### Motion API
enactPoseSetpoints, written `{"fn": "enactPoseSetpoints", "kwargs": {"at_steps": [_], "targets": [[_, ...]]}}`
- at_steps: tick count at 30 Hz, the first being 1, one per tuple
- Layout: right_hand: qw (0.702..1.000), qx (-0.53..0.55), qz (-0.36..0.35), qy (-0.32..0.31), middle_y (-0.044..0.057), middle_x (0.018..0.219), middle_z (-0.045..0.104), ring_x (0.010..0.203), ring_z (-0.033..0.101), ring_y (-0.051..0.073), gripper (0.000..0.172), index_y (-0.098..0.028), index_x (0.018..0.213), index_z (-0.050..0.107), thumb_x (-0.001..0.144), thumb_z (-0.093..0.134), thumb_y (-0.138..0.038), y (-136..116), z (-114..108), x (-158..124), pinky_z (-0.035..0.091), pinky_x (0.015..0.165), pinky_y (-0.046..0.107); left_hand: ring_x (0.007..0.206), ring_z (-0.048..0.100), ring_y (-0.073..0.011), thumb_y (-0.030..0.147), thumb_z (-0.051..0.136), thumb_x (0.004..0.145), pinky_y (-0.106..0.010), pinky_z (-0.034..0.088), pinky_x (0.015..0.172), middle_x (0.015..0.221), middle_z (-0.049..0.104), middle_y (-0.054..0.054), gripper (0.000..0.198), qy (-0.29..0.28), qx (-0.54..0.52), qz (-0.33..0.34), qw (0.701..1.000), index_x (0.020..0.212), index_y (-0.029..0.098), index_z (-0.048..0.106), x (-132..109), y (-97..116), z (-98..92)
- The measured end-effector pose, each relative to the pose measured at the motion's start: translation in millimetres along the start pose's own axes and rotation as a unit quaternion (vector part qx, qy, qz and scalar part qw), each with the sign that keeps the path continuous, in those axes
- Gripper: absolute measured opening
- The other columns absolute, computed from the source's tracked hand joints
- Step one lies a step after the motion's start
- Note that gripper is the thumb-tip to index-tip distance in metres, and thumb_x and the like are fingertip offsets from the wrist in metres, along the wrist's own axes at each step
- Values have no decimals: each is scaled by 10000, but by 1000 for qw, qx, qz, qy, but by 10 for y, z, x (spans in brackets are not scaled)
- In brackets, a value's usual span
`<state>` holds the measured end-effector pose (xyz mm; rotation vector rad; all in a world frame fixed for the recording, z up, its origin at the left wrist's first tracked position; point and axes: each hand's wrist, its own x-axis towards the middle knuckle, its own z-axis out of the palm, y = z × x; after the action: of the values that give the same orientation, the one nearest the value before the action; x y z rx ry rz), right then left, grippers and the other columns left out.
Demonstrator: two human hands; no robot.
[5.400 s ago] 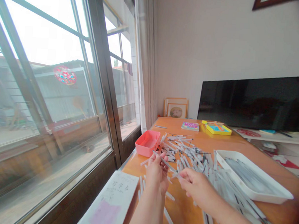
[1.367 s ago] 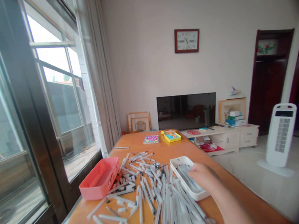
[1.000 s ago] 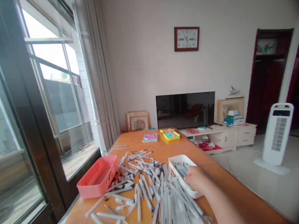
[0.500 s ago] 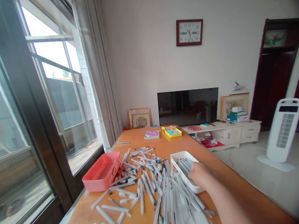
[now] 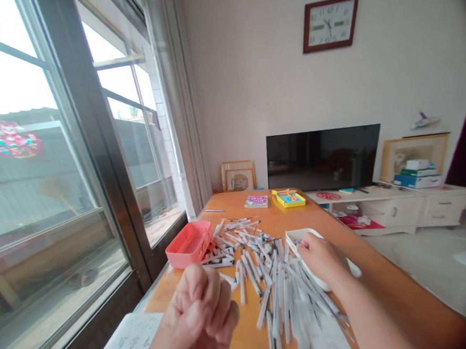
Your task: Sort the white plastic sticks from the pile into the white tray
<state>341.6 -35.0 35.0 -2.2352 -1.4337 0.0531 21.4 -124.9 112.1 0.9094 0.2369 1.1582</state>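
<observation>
My left hand (image 5: 203, 315) is raised in the near foreground with its fingers curled in and the thumb against them. What it holds, if anything, is hidden. My right hand (image 5: 320, 256) reaches over the white tray (image 5: 298, 233), fingers closed and turned down into it. Whatever lies in that grip cannot be made out, and the hand covers most of the tray's inside. Between the hands spreads a heap of whitish pen parts (image 5: 277, 282), with barrels, caps and thin refills mixed. Behind my left hand stands a pink plastic box (image 5: 186, 256).
A booklet with handwritten characters (image 5: 132, 337) lies at the near left edge. Farther back are a small purple book (image 5: 256, 201), a yellow box (image 5: 290, 198) and a lone pen (image 5: 215, 211). A glass door (image 5: 109, 188) borders the table's left side.
My left hand has come into view at the front, over the near pen parts. My right hand stays at the white tray. The view has turned left, bringing the booklet into sight.
</observation>
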Motion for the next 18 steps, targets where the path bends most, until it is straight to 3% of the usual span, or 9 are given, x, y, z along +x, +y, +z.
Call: {"fn": "enactPoseSetpoints", "kwargs": {"at_steps": [3, 6, 8, 12, 18], "targets": [[999, 17, -41, 3, 14, 723, 676, 634, 557, 171, 201, -242, 744, 574, 876, 515, -381, -168, 10, -92, 230, 555, 278, 518, 301, -60, 194, 830, 699, -199, 293, 496, 624, 357, 64, 315, 144, -5, 63, 988, 715, 208, 516, 176, -21, -86], [997, 32, -75, -3, 8, 726, 673, 639, 555, 166, 191, -240, 748, 564, 877, 524, -374, -347, 33, -203, 221, 553, 275, 513, 327, -46, 208, 834, 689, -177, 294, 490, 608, 371, 83, 299, 250, 32, 106, 962, 782, 200, 550, 330, -112, -344], [994, 42, -99, -11, 4, 712, 668, 656, 565, 168, 192, -243, 757, 572, 882, 525, -381, -457, 61, -283, 226, 561, 270, 484, 309, -40, 240, 845, 667, -173, 276, 468, 584, 361, 98, 321, 288, 53, 134, 947, 817, 197, 564, 440, -218, -567], [987, 60, -144, -39, -2, 704, 667, 670, 577, 165, 181, -246, 781, 605, 885, 538, -378, -598, 156, -409, 238, 575, 263, 427, 258, -31, 363, 867, 621, -168, 234, 436, 530, 313, 125, 409, 327, 68, 124, 934, 797, 203, 535, 626, -474, -970], [981, 47, -175, -73, -13, 682, 660, 663, 571, 164, 195, -245, 782, 609, 894, 526, -382, -656, 313, -438, 247, 582, 257, 405, 211, -37, 544, 788, 695, -167, 196, 430, 486, 267, 138, 441, 370, 114, 111, 915, 844, 208, 545, 665, -626, -1272]]}}
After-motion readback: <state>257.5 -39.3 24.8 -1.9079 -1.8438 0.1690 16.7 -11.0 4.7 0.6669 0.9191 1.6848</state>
